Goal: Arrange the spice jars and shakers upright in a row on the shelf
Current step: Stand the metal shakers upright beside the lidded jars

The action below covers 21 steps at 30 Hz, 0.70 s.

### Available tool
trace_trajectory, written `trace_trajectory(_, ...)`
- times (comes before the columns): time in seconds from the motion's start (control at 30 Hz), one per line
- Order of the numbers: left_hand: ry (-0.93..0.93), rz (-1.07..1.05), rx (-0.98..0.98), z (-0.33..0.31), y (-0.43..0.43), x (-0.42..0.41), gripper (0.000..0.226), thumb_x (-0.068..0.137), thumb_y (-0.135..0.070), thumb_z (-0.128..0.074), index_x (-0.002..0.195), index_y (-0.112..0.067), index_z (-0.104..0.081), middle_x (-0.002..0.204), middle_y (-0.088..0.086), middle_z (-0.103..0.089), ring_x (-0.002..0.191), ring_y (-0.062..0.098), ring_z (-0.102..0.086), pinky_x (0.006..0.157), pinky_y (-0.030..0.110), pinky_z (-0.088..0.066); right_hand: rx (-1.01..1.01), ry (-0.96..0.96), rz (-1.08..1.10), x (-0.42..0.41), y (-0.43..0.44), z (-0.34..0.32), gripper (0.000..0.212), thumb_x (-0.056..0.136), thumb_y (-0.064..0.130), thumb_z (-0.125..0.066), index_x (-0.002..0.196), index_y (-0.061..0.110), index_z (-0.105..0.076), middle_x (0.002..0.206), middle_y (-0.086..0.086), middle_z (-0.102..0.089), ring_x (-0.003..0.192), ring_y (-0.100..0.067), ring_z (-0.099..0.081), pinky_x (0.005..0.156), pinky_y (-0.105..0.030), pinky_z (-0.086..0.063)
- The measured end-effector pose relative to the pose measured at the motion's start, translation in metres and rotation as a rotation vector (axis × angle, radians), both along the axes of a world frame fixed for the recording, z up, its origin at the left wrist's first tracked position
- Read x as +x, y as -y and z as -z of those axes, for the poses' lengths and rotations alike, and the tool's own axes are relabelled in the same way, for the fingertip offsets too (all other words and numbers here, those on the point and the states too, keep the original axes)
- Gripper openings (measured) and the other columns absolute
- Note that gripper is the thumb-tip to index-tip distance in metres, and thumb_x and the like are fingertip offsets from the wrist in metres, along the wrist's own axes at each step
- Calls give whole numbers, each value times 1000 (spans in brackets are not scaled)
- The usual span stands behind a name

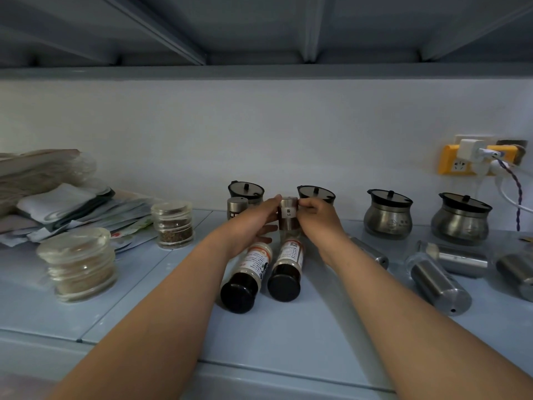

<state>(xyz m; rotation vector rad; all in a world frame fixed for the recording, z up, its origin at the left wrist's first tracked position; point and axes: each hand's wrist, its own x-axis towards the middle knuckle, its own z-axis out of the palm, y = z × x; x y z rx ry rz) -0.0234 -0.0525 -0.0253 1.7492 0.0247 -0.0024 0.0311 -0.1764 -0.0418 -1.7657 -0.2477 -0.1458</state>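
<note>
Pale-blue shelf (pixel 288 336), white wall behind. Item: salt shaker (pixel 287 216), upright mid-shelf, pinched between left grip (pixel 253 226) and right grip (pixel 315 216), fingers curled round it. Advice: seat base flat, level with upright shaker (pixel 237 207) alongside; release gently; keep clear of lying bottles (pixel 246 280).

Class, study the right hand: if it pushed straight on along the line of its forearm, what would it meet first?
The right hand grips the upright steel shaker. Pushed on, it would probably meet the black-lidded pot just behind first, then the wall; depth is unclear.
</note>
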Motion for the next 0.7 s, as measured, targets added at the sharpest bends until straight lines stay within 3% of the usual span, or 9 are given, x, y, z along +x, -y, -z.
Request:
trace_trajectory(0.1,1,2,3,0,-1,1,50,96,-49,-36,136,-21,-43,141,1,-47,124,19,-47,98,33,-40,-6,7,33,0,0,-1,30,89,14,-50,118,15,-60,112,-2,-63,96,-17,-58,71,-24,-44)
trace_trajectory(0.23,-45,-53,6,-1,-1,1,49,95,-51,-38,132,-20,-48,115,1,-57,100,17,-58,81,29,-48,-27,-2,46,1,1,0,29,88,14,-49,115,16,-59,109,-1,-62,97,-18,-58,73,-26,-45)
trace_trajectory(0.47,-70,-142,82,0,-3,6,48,96,-48,-36,130,-18,-52,117,10,-63,105,26,-61,100,41,-47,-68,-47,12,3,1,4,25,88,15,-50,113,19,-57,108,-3,-61,99,-24,-59,89,-38,-51)
trace_trajectory(0.7,-68,-162,93,-2,0,6,47,97,-45,-36,130,-15,-51,115,10,-64,104,25,-61,100,39,-47,-64,-50,1,5,-2,6,33,88,19,-52,120,19,-57,114,-4,-61,101,-23,-60,90,-38,-52)
